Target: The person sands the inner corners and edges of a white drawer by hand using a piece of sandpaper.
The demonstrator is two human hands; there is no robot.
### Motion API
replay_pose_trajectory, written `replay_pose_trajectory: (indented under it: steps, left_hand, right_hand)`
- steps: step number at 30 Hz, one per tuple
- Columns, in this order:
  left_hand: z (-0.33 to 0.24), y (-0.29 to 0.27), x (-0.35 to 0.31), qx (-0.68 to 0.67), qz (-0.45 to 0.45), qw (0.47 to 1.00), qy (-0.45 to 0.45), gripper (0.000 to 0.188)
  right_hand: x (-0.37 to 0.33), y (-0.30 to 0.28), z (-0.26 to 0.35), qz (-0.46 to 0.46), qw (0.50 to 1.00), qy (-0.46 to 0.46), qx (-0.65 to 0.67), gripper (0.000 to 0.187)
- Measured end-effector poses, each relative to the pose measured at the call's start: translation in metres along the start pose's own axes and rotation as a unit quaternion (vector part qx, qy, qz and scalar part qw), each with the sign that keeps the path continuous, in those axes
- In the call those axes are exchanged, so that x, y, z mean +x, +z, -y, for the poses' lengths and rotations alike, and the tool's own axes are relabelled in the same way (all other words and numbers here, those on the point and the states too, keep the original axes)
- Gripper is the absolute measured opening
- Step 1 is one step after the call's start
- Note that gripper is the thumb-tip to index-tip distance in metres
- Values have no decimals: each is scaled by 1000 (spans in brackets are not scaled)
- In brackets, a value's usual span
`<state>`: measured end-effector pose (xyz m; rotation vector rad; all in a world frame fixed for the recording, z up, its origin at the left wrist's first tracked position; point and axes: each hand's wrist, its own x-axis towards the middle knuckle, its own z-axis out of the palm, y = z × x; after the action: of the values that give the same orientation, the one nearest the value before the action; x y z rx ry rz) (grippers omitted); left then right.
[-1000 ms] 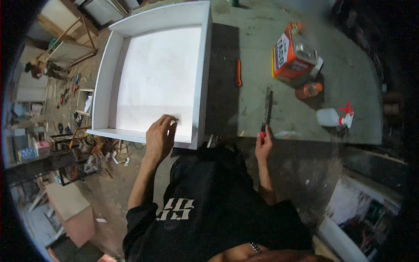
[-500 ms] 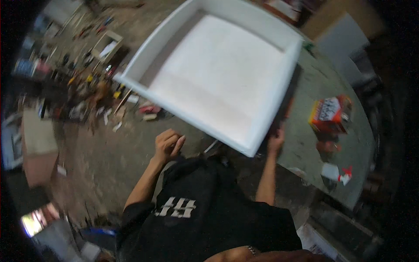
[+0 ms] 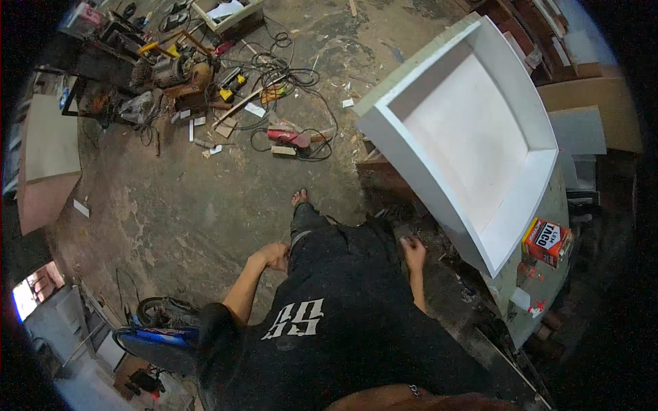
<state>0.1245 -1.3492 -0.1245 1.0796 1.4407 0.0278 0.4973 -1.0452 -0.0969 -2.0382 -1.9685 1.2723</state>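
Observation:
A white open-topped box [image 3: 442, 195], like a drawer or cabinet carcass, rests on the greenish work table [image 3: 543, 327] at my right, its hollow side facing up. My left hand [image 3: 275, 256] hangs beside my waist, its fingers curled with nothing visible in them. Near the box's closest wall, my right hand [image 3: 413, 253] is lowered by my hip, apart from the box. Its fingers are loosely bent and apart, holding nothing that I can see.
On the table stand an orange-red can [image 3: 547, 241] and a white bottle with a red top [image 3: 526, 300]. Tangled black cables [image 3: 291, 77], a red power tool [image 3: 288, 137], a yellow drill [image 3: 232, 83] and wood scraps cover the floor ahead. Behind my left side is a blue motorbike [image 3: 161, 335].
My right hand has come away from the box's side and dropped to my hip. The view has turned left, so the box now appears further right. My left hand stays curled.

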Motion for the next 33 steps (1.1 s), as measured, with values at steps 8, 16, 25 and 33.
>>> replay_pose_trajectory:
  steps: [8, 16, 25, 33]
  left_hand:
    - [55, -15, -29, -176, -152, 970, 71, 43]
    - [55, -37, -61, -115, -199, 973, -22, 45]
    - [155, -179, -37, -91, -128, 988, -2, 54]
    - [216, -257, -68, -126, 6, 988, 87, 59]
  right_hand:
    - [8, 103, 154, 340, 875, -118, -324, 35]
    - [67, 97, 204, 421, 881, -136, -168, 28]
    - [-27, 123, 107, 253, 967, -3, 12, 26]
    - [-202, 292, 56, 219, 953, 195, 75, 62]
